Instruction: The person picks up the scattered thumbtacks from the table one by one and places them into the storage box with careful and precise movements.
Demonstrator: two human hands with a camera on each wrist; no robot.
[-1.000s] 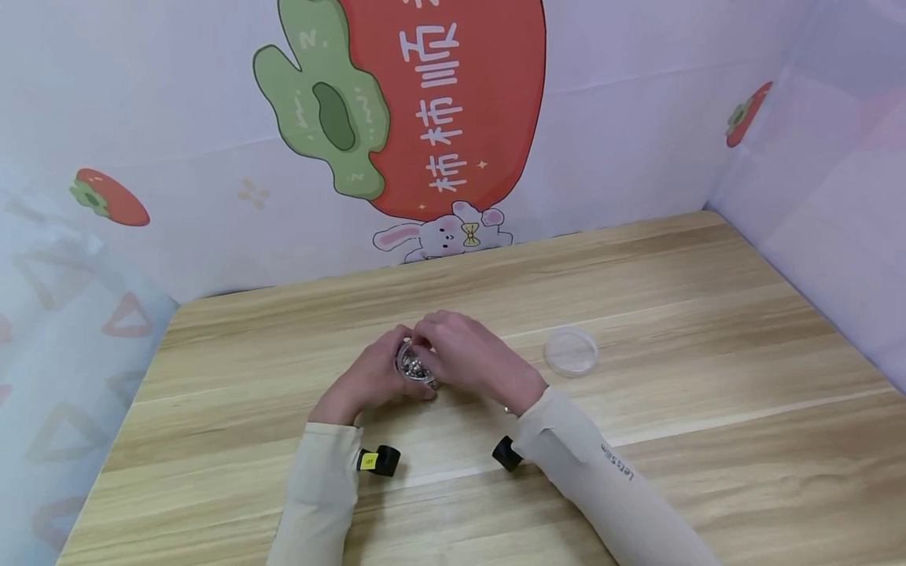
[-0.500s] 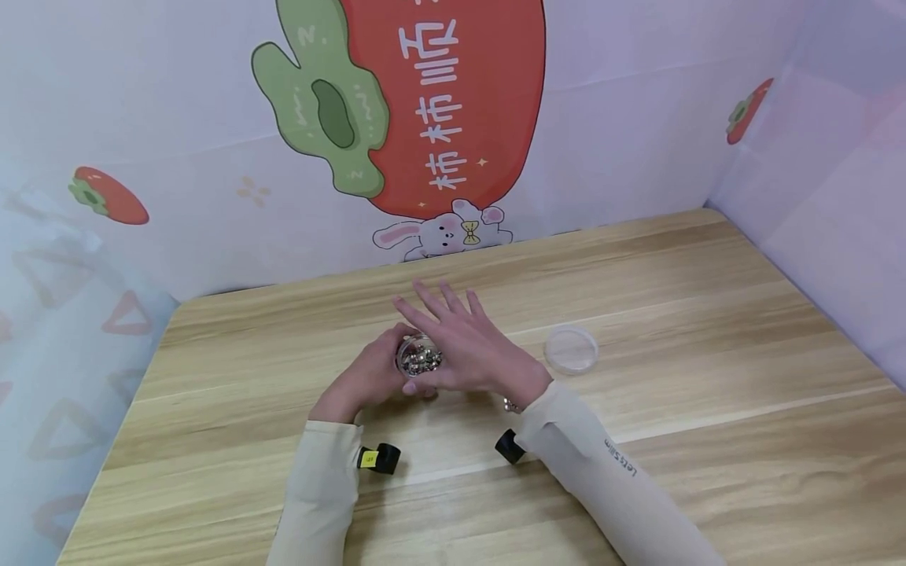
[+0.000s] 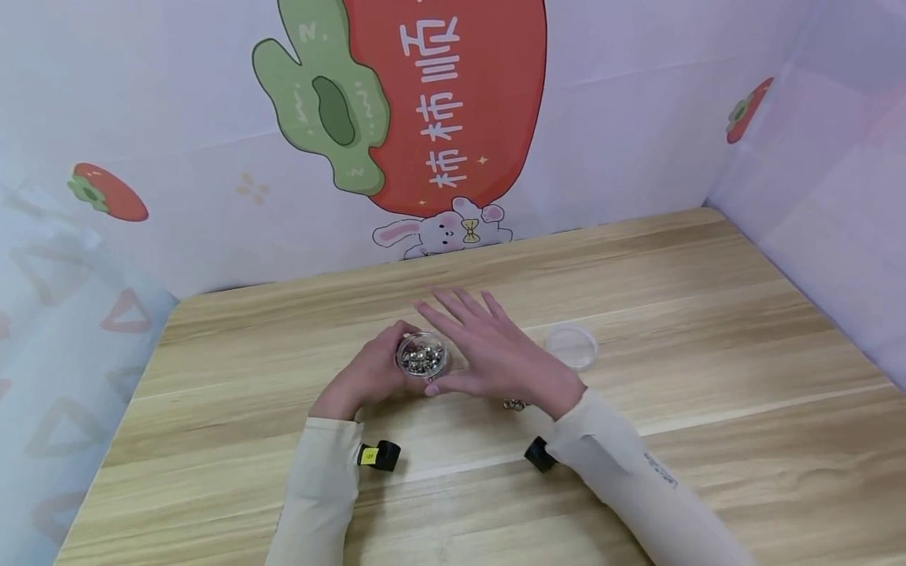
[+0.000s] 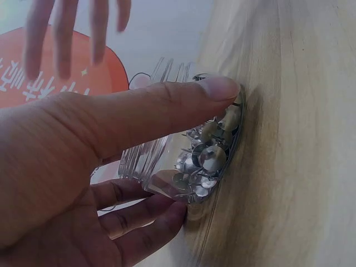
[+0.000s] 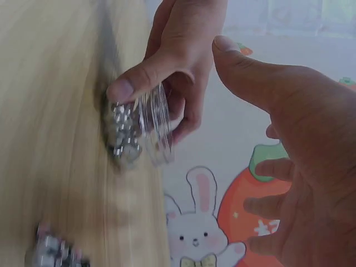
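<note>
1. Jar [image 4: 142, 161], clear (metal bits [image 3: 422, 359] inside): on table [image 3: 248, 354], well in from left and back edges.
2. Left hand [image 3: 375, 365]: fingers clamped round jar.
3. Right hand [image 3: 499, 358]: fingers apart, beside jar.
4. Clear disc [image 3: 573, 346]: well in from right edge.
5. Wall print [image 3: 443, 115]: "柿柿顺" readable; sleeve print [image 3: 661, 470], blurred.

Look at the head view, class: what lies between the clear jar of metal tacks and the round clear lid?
In the head view, the right hand lies between the jar and the lid, held open.
</note>
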